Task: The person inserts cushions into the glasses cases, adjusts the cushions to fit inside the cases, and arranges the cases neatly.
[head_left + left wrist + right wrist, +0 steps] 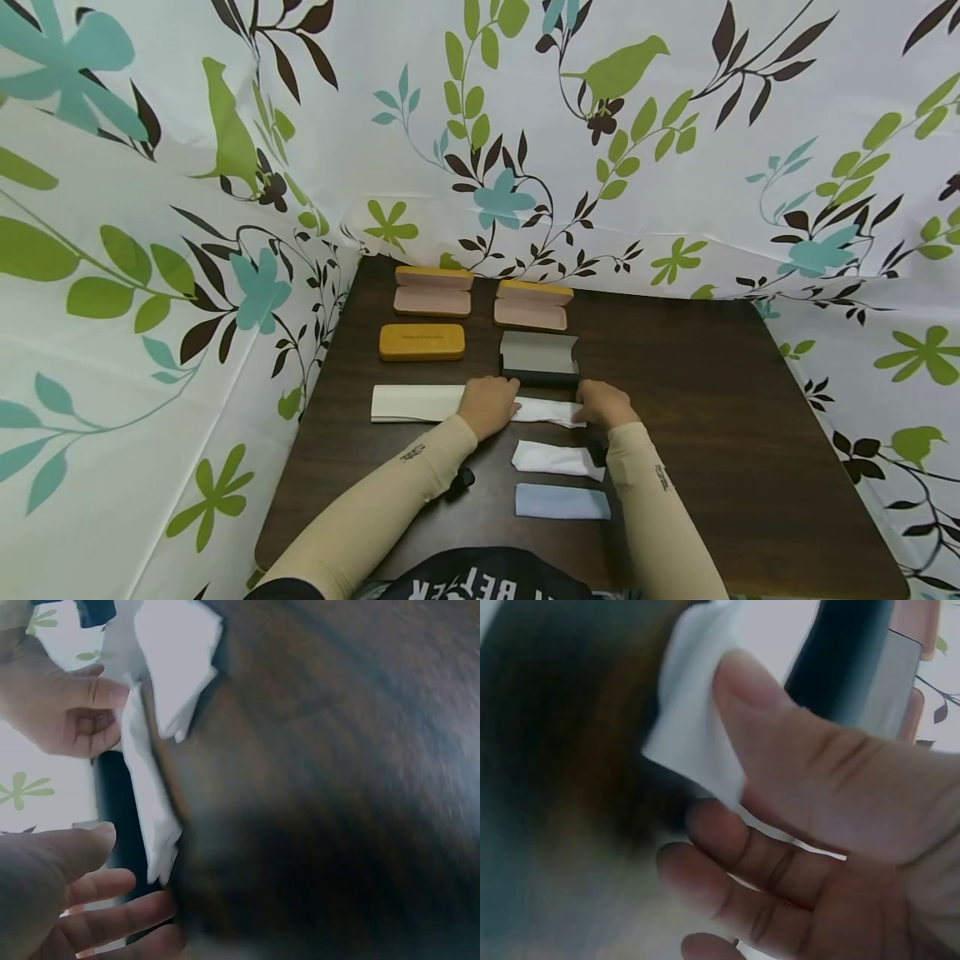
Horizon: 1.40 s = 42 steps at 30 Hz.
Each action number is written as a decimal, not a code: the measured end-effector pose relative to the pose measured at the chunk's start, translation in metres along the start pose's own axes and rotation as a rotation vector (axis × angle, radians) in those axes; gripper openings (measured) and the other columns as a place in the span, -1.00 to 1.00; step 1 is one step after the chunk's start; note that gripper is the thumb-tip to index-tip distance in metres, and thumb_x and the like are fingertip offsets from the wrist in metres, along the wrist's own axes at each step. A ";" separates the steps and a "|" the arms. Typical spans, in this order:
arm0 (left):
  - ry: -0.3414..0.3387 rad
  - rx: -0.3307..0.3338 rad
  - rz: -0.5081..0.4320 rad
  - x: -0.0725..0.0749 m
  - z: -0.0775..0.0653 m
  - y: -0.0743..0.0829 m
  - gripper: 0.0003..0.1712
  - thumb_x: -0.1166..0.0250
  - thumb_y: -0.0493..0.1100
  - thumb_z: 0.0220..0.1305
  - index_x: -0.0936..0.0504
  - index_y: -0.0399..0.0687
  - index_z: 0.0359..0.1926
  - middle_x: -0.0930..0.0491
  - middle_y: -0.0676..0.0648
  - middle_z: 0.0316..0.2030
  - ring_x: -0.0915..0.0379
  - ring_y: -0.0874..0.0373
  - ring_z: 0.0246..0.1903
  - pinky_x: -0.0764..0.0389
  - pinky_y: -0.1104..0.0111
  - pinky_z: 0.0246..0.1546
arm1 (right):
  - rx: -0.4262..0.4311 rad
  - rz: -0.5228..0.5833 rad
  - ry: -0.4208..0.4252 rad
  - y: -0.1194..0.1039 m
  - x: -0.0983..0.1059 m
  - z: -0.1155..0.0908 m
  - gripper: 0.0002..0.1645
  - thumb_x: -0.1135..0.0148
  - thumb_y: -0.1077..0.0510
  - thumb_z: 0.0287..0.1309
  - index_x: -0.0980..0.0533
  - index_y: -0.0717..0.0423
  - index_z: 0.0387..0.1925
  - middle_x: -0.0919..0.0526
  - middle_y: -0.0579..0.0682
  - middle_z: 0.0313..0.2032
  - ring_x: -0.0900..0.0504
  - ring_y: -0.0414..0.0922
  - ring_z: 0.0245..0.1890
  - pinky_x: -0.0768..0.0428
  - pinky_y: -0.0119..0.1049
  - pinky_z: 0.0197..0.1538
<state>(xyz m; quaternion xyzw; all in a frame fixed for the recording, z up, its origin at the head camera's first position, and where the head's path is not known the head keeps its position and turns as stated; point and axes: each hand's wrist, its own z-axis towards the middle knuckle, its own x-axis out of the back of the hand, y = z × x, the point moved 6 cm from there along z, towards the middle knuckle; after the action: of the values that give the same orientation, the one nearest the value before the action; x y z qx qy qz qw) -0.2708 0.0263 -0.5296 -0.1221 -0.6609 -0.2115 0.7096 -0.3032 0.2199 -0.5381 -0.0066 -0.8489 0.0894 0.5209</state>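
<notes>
A folded white cloth (546, 411) lies between my two hands, just in front of an open dark eyeglass case (538, 358) with a grey lining. My right hand (604, 405) pinches the cloth's right end, thumb on top and fingers beneath, as the right wrist view shows with the cloth (697, 712) close up. At the other end is my left hand (487, 406), its thumb and fingers (120, 915) spread apart beside the cloth's tip. Nearer my body lie a second folded white cloth (558, 459) and a light blue cloth (562, 502).
A long cream folded piece (412, 403) lies left of my left hand, partly behind it. Beyond stand a closed yellow case (422, 342) and two open yellow cases with pink linings, the left one (432, 292) and the right one (532, 306). Patterned curtains (600, 208) border the dark table (712, 433).
</notes>
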 end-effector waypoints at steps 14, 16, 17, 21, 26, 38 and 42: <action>-0.018 -0.002 0.011 -0.016 0.016 0.010 -0.88 -0.39 0.02 0.18 -0.72 0.14 -0.32 -0.61 0.04 -0.38 -0.56 0.14 -0.41 -0.62 0.29 -0.55 | 0.021 0.107 -0.044 -0.001 -0.009 -0.002 -0.85 -0.45 0.17 0.01 -0.63 0.14 -0.39 -0.58 -0.05 -0.49 -0.48 -0.10 -0.48 -0.46 -0.22 -0.44; -0.032 -0.021 -0.013 -0.016 0.016 0.010 -0.92 -0.37 -0.03 0.19 -0.72 0.11 -0.33 -0.61 0.03 -0.38 -0.56 0.14 -0.40 -0.63 0.29 -0.53 | 0.037 0.143 -0.052 0.000 -0.009 -0.002 -0.86 -0.44 0.18 0.02 -0.62 0.14 -0.39 -0.57 -0.05 -0.48 -0.48 -0.10 -0.47 -0.46 -0.23 -0.43; -0.053 -0.032 -0.039 -0.016 0.017 0.009 -0.93 -0.36 -0.06 0.19 -0.70 0.10 -0.35 -0.60 0.04 -0.39 -0.55 0.15 -0.40 -0.61 0.30 -0.53 | 0.050 0.156 -0.059 0.001 -0.008 -0.002 -0.86 -0.43 0.19 0.02 -0.61 0.15 -0.41 -0.56 -0.05 -0.48 -0.48 -0.10 -0.47 -0.46 -0.24 -0.43; -0.157 -0.063 -0.282 -0.017 0.018 0.002 -0.88 -0.31 -0.13 0.16 -0.55 0.02 -0.47 -0.49 0.08 -0.53 -0.39 0.24 -0.53 -0.44 0.42 -0.60 | 0.123 0.244 -0.089 0.005 -0.008 0.000 -0.80 -0.41 0.22 0.04 -0.52 0.15 -0.53 -0.44 -0.07 -0.56 -0.39 -0.14 -0.53 -0.37 -0.30 -0.49; -0.227 -0.046 -0.685 -0.017 0.014 -0.014 -0.79 -0.23 -0.20 0.22 -0.40 0.01 -0.52 -0.41 0.10 -0.61 -0.29 0.28 -0.66 -0.33 0.48 -0.58 | 0.231 0.331 -0.089 0.005 -0.003 0.002 -0.78 -0.39 0.22 0.08 -0.47 0.13 -0.49 -0.44 -0.07 -0.51 -0.40 -0.14 -0.47 -0.39 -0.30 -0.42; -0.244 0.215 -1.405 -0.016 0.010 -0.046 -0.78 -0.15 -0.25 0.40 -0.48 -0.26 0.00 -0.67 -0.20 -0.27 -0.68 0.00 -0.33 -0.71 0.15 -0.27 | 0.336 0.585 -0.042 0.002 0.007 0.010 -0.81 -0.22 0.26 0.26 -0.52 0.21 -0.10 -0.65 0.05 -0.35 -0.60 -0.10 -0.39 -0.60 -0.26 -0.30; -0.253 0.283 -1.460 -0.016 0.013 -0.055 -0.68 -0.16 -0.24 0.40 -0.50 -0.31 0.10 -0.65 -0.23 -0.17 -0.68 0.05 -0.31 -0.69 0.15 -0.20 | 0.309 0.729 -0.047 0.000 0.007 0.015 -0.75 -0.15 0.21 0.33 -0.53 0.27 -0.04 -0.64 0.21 -0.30 -0.62 -0.02 -0.37 -0.63 -0.21 -0.29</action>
<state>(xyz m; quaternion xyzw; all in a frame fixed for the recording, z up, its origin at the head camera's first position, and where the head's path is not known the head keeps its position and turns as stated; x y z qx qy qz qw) -0.3083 -0.0140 -0.5502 0.4157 -0.6713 -0.5256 0.3167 -0.3199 0.2189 -0.5386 -0.2270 -0.7791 0.3954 0.4303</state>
